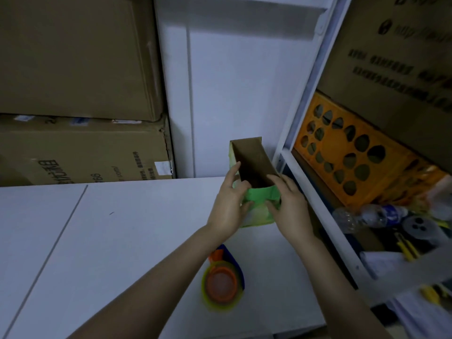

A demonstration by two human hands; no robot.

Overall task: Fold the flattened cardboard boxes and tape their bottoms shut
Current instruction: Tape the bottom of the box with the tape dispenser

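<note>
We counted one white table (122, 241); two stacked cartons (73, 57) behind at left, third carton (391, 57) on shelf unit (305, 118) at right. Print blurred; only "66" readable, on lower stacked one. One orange crate (342, 148) under third carton. One green box (254, 162), top open, upright at table's far right beside shelf unit. Left hand (227, 206), right hand (291, 209): fingers clamped on its sides. One cup nest (221, 285) nearer us.

Bare forearms (168, 267), bare left grip (227, 206), bare right grip (291, 211)
</note>
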